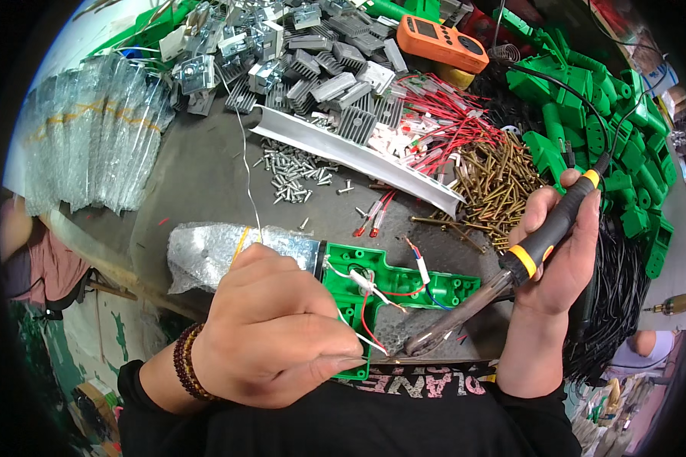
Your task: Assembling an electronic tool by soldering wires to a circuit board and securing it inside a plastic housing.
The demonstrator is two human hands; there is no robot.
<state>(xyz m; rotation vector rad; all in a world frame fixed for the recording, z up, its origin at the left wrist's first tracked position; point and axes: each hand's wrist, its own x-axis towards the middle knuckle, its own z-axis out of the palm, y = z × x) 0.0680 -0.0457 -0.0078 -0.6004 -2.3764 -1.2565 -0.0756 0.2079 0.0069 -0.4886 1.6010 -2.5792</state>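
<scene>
My right hand point(560, 259) is wrapped round a soldering iron point(550, 228) with a black grip and yellow bands. Its metal barrel slants down left, ending close to the bared tips of a white and a red wire point(369, 324). Thin solder wire point(245, 152) hangs from above into my left hand point(282, 327), which is closed in a pinch beside those tips. Under that hand lies a green plastic housing point(347, 263) with a white connector point(360, 282) and red, white and blue leads. A bubble-wrapped metal part point(206, 255) joins its left end, partly hidden by my hand.
A white curved strip point(351, 156) holds back heaped heat sinks point(343, 57). Silver screws point(293, 171), brass-coloured screws point(492, 175) and red-wired lights point(442, 114) lie beyond my hands. An orange multimeter point(442, 43) rests behind; green housings point(587, 99) and black cables point(617, 289) crowd the right.
</scene>
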